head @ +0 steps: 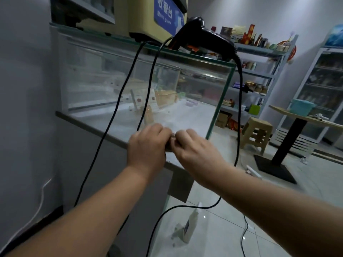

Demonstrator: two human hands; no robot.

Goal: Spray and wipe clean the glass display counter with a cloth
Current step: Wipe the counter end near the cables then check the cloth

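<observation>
The glass display counter (104, 86) fills the middle of the view, with small goods inside it. My left hand (146, 145) and my right hand (194, 147) meet in front of its lower glass, just above the grey bottom rail (89, 125). Their curled fingers pinch a small grey-brown cloth (169, 145) between them; most of it is hidden. A white spray bottle (191, 227) lies tilted on the floor tiles below the counter's corner, held by neither hand.
A black handheld scanner (200, 32) sits on the counter top, and its black cables (118, 101) hang down in front of the glass and past my arms. Shelves of goods (259, 75), a stool (257, 132), a table (304, 119) and a fridge (323, 89) stand to the right.
</observation>
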